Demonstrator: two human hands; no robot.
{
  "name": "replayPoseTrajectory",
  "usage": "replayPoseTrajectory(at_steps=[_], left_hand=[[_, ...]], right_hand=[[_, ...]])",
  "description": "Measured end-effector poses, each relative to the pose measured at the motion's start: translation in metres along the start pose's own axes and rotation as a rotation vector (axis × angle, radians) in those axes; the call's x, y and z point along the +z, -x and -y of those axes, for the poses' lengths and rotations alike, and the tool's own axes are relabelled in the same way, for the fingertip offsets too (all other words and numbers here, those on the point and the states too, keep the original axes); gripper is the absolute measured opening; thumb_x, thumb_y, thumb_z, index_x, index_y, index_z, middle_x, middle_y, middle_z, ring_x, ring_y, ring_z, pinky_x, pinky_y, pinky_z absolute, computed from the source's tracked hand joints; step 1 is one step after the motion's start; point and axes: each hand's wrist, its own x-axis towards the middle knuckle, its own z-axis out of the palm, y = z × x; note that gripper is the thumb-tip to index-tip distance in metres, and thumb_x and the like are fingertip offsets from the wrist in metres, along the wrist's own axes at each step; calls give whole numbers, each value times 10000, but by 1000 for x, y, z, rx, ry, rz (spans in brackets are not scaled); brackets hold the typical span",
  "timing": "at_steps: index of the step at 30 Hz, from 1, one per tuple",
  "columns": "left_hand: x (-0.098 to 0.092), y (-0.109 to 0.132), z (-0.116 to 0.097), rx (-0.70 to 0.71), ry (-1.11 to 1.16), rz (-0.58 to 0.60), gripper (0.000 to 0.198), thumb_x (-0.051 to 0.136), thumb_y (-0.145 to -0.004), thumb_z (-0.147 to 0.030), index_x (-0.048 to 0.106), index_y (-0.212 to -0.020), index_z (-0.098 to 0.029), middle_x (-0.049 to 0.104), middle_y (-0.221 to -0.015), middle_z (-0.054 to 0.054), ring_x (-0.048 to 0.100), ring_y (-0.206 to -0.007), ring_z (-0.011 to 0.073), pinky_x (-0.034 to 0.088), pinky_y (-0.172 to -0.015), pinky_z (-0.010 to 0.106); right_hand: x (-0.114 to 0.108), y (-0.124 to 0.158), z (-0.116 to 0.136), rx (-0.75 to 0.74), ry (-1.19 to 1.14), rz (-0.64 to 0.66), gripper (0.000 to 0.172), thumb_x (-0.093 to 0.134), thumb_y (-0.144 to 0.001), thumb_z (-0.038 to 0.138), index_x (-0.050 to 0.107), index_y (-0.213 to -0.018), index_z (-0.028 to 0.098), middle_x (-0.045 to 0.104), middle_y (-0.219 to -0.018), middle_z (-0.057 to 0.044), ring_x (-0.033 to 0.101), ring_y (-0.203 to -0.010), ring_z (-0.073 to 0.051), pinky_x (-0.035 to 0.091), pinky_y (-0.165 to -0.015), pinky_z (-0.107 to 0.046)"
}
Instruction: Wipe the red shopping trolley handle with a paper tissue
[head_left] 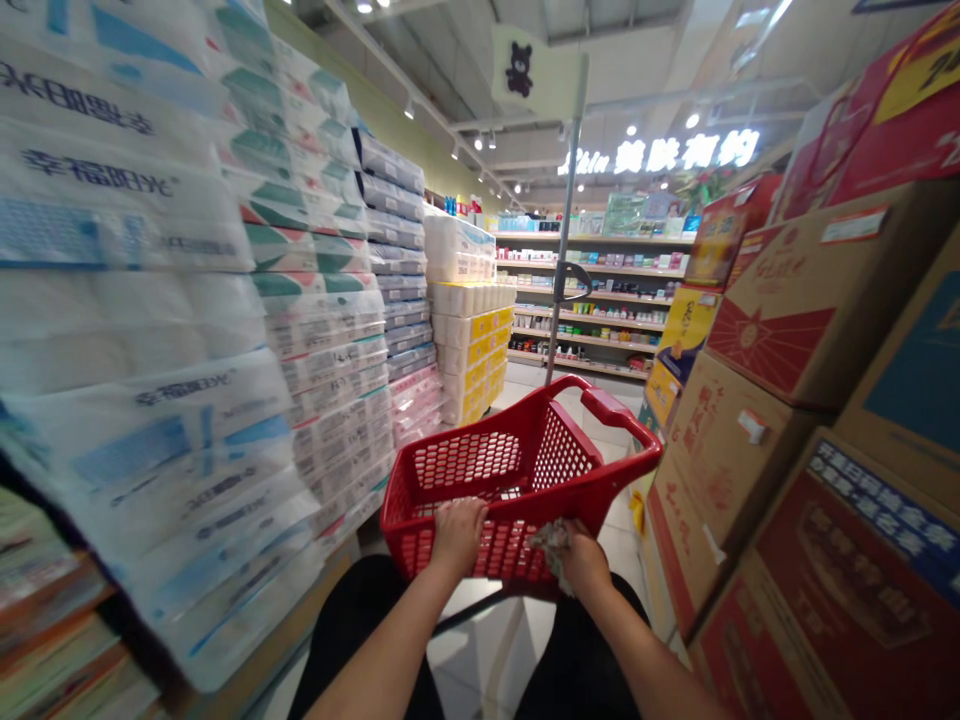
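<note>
A red plastic shopping cart [592, 500] stands sideways in front of my knees, its handle raised at the right and its basket showing nothing inside. My left hand [459, 535] is closed over the rim of the near side wall, fingers curled into the basket. In my right hand [585, 562] is a crumpled greyish cloth [553, 548], held against the outside of the same perforated wall, closer to the handle end. The cloth partly hides the fingers of that hand.
Stacked packs of tissue paper [187, 400] rise close on the left. Cardboard cartons [750, 430] are piled on the right. Behind the cart stands a grey pole [562, 270] bearing a bear flag [536, 75]. Farther back are shelves [600, 320] of small goods.
</note>
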Motion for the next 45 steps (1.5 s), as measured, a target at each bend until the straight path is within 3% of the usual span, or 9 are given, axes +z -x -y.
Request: replayPoseTrajectory(at_steps=[6, 16, 20, 24, 45], left_hand=[[-3, 0, -2, -2, -16, 1, 314, 321, -977, -280, 627, -928, -232, 674, -895, 31, 581, -872, 187, 314, -832, 355], [-4, 0, -2, -1, -17, 7, 304, 332, -972, -282, 628, -924, -232, 667, -889, 31, 570, -864, 185, 307, -830, 350], [-4, 0, -3, -1, -17, 0, 303, 331, -974, -284, 626, -925, -234, 665, -883, 29, 571, -864, 186, 306, -832, 351], [-5, 1, -3, -4, 0, 6, 298, 334, -973, -275, 624, -919, -231, 665, -885, 25, 568, -861, 184, 302, -840, 355], [-3, 1, -2, 2, -9, -5, 291, 344, -969, -278, 626, -919, -229, 665, -893, 35, 566, -868, 189, 306, -829, 351]], right_hand=[[-9, 2, 13, -123, 34, -57, 479, 490, -758, 92, 607, -1213, 188, 578, -1274, -82, 570, -1156, -205, 434, -991, -283], [-11, 8, 28, -224, 19, -96, 378, 452, -829, 120, 630, -1156, 184, 608, -1215, -91, 596, -1090, -194, 448, -965, -283], [-13, 9, 31, -225, 7, -27, 377, 454, -829, 115, 633, -1151, 191, 622, -1177, -81, 607, -1063, -181, 450, -951, -261], [-13, 10, 35, -248, 12, -74, 373, 468, -813, 110, 627, -1139, 198, 604, -1200, -78, 605, -1051, -182, 456, -935, -264], [-9, 11, 43, -273, 4, -31, 378, 455, -781, 85, 618, -1103, 200, 606, -1156, -67, 609, -1008, -175, 461, -886, -252]])
